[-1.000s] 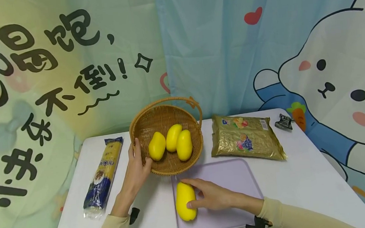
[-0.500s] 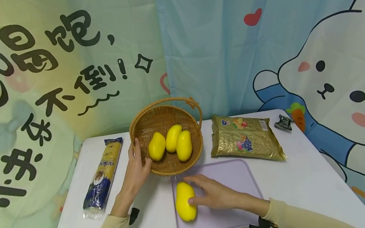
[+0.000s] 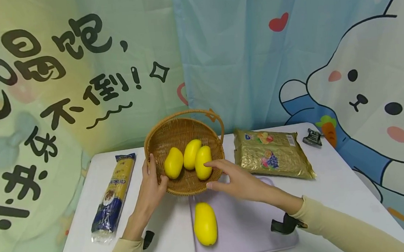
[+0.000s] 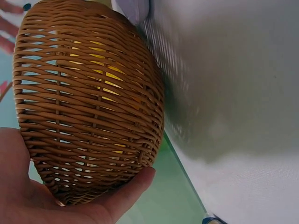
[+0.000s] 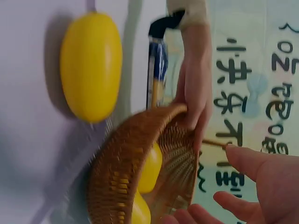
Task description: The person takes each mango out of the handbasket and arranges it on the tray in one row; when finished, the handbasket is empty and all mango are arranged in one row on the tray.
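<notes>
My left hand point(image 3: 150, 185) grips the left rim of a brown wicker basket point(image 3: 160, 135), thumb on the near edge, and the basket tilts toward me. Three yellow mangoes point(image 3: 173, 163) lie inside it. In the left wrist view the woven outside of the basket point(image 4: 88, 102) fills much of the picture, with yellow showing through the gaps. A single mango point(image 3: 205, 224) rests on the left part of a lilac tray point(image 3: 249, 233). My right hand point(image 3: 240, 180) is at the basket's right front, fingers spread, fingertips overlapping the rightmost mango, holding nothing.
On the left of the white table point(image 3: 165, 243) lies a blue and yellow pasta packet point(image 3: 114, 198). A gold foil bag point(image 3: 273, 154) is at the back right, near a small black wrapped item point(image 3: 312, 137). A printed curtain point(image 3: 232, 60) hangs behind.
My right hand has let go of the mango on the tray and moved up to the basket's front right. The left hand keeps its grip on the rim.
</notes>
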The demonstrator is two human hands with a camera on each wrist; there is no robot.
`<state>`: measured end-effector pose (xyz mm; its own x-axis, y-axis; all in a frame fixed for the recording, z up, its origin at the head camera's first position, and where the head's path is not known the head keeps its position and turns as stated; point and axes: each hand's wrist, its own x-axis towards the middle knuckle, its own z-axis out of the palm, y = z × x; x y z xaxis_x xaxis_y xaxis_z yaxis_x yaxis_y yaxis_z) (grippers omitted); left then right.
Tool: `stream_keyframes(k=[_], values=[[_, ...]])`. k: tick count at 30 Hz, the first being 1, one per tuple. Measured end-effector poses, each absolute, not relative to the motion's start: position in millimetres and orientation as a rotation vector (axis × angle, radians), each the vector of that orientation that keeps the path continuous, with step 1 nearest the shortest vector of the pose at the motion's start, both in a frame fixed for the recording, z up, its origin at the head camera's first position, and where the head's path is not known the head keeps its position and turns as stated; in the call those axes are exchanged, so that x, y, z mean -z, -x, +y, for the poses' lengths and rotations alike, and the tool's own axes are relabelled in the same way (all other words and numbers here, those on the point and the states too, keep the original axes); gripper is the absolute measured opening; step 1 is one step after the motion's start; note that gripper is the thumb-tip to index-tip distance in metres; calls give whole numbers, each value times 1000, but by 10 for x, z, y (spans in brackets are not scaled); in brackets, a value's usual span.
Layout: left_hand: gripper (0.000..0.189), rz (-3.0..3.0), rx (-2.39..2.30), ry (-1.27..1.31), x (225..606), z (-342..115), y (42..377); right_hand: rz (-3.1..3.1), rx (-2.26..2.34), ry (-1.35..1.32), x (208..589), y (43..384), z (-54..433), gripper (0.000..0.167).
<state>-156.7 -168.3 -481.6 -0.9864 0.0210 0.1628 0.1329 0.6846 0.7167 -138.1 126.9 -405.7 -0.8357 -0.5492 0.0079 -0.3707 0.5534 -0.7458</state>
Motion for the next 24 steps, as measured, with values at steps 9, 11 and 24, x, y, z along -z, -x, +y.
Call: stream_keyframes(k=[9,11,24], values=[[84,-2751,1194,143,4871,-1682,1569,2684,966,728,4188,1784,1054,72],[85,-2752,1200,143,4875,-1681,1568,2693,934,690,4220,1824,1010,75],[88,-2753,1153,145,4845,-1702,1582,2785,743,643,4358,2011,879,78]])
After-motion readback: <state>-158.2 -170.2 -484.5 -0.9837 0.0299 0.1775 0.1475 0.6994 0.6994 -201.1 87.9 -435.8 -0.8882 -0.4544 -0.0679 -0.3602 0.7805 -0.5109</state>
